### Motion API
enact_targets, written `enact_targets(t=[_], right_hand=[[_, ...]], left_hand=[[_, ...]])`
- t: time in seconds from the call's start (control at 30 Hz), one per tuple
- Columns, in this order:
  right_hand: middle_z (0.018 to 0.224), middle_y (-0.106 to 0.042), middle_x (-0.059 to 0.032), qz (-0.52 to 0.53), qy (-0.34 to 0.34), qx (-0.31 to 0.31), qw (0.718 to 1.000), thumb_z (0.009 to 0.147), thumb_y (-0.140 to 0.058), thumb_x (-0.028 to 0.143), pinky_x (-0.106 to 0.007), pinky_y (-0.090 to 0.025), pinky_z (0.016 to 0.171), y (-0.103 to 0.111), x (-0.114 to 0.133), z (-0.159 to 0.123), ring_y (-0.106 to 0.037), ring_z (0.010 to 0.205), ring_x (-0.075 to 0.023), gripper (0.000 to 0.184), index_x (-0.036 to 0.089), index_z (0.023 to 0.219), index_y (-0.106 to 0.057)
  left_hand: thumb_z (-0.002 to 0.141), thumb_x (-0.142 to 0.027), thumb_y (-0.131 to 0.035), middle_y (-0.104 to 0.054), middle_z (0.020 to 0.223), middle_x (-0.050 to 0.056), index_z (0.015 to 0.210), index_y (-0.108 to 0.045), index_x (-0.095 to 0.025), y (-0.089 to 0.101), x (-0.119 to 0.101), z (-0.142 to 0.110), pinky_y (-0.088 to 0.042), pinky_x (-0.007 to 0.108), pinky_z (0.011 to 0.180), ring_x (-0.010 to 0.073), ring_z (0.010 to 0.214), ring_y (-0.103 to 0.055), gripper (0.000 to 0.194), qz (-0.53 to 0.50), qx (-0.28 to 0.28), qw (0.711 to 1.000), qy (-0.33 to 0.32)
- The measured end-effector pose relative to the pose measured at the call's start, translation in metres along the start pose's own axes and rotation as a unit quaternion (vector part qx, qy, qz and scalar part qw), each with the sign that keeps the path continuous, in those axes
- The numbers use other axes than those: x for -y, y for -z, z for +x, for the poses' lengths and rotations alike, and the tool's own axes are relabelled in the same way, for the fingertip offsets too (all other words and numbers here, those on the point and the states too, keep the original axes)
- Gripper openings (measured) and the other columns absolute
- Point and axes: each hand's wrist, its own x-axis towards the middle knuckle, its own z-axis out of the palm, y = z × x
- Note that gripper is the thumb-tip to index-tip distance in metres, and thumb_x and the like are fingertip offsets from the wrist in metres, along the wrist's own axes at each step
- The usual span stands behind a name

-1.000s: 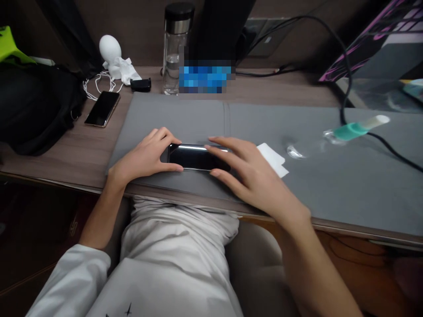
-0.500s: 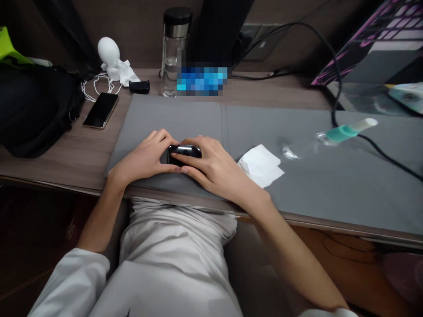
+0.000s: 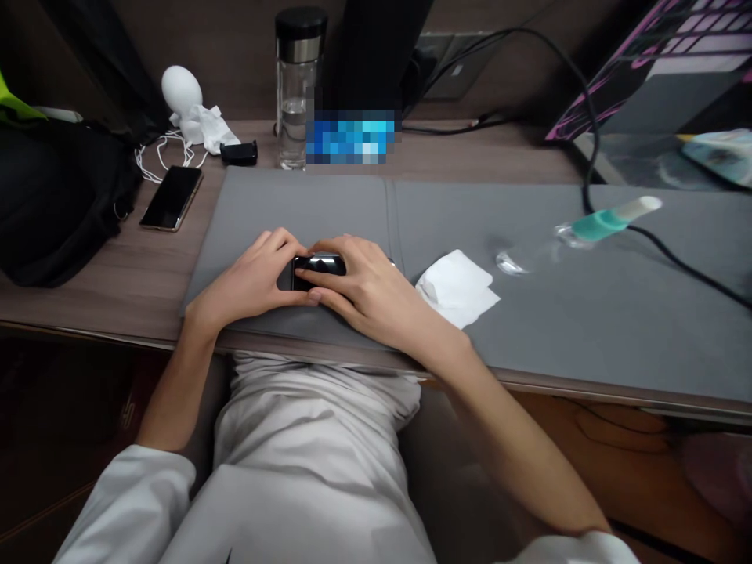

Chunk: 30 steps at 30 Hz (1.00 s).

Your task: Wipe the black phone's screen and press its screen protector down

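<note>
Black phone (image 3: 322, 264), by its look, flat on the grey mat (image 3: 529, 329) near its front edge, long side crosswise, right portion hidden beneath the covering palm. Changed over the past second: right hand (image 3: 373, 286) shifted towards 9 o'clock, from right end to left end; little altered over the last half second. Left hand (image 3: 247, 278) unmoved on the phone, thumb and forefinger parted around the left end, apparently pinching both long edges. Right fingers slightly spread over the glossy face, one laid along it; thumb tip meeting the left thumb at the 6 o'clock side. Cannot tell whether gripping or merely resting. Judged meaning: left end steadied, contact now concentrated there. White paper (image 3: 458, 286) at 3 o'clock, more exposed than a second ago.

Markings: none legible on the phone, on the second phone (image 3: 172, 198) at 10 o'clock, or on the clear bottle (image 3: 294, 90) near 12 o'clock. Blue patch (image 3: 352, 139) beside the bottle pixelated, unreadable. Emblem (image 3: 126, 410) at 8 o'clock too dim to read.
</note>
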Motion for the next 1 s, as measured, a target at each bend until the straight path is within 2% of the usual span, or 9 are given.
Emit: enact_targets(t=[0.17, 0.5, 0.7, 1.0], right_hand=[[0.154, -0.065, -0.0172, 0.009, -0.020, -0.015, 1.000, 0.117, -0.046, 0.045, -0.063, -0.046, 0.121, 0.005, -0.006, -0.009, -0.060, 0.142, -0.0370, 0.045, 0.026, 0.133, -0.083], [0.149, -0.066, -0.0172, 0.017, -0.074, -0.040, 0.996, 0.117, -0.044, 0.051, -0.060, -0.047, 0.121, 0.017, -0.024, -0.040, -0.060, 0.141, -0.0366, 0.050, 0.026, 0.135, -0.084], [0.154, -0.065, -0.0156, 0.013, -0.103, -0.056, 0.993, 0.117, -0.044, 0.053, -0.064, -0.045, 0.123, 0.021, -0.035, -0.057, -0.058, 0.145, -0.0385, 0.050, 0.029, 0.134, -0.084], [0.154, -0.066, -0.0125, -0.010, -0.145, -0.070, 0.987, 0.117, -0.041, 0.055, -0.060, -0.046, 0.126, 0.035, -0.044, -0.068, -0.059, 0.147, -0.0366, 0.053, 0.030, 0.127, -0.087]], left_hand=[[0.095, -0.058, -0.084, -0.061, 0.140, 0.009, 0.141, -0.063, -0.022, 0.002, -0.003, 0.000, -0.047, 0.046, 0.118, 0.0319, 0.134, -0.056, 0.061, 0.001, 0.011, 1.000, 0.011], [0.095, -0.057, -0.084, -0.060, 0.140, 0.009, 0.143, -0.063, -0.024, 0.003, -0.003, 0.000, -0.047, 0.048, 0.119, 0.0321, 0.136, -0.056, 0.062, 0.006, 0.014, 1.000, 0.016], [0.095, -0.056, -0.084, -0.060, 0.141, 0.009, 0.143, -0.063, -0.025, 0.004, -0.004, 0.000, -0.047, 0.049, 0.121, 0.0323, 0.137, -0.056, 0.062, 0.005, 0.015, 1.000, 0.022], [0.098, -0.059, -0.080, -0.060, 0.141, 0.009, 0.145, -0.062, -0.025, 0.008, -0.003, 0.000, -0.046, 0.049, 0.122, 0.0324, 0.137, -0.056, 0.061, 0.014, 0.014, 1.000, 0.021]])
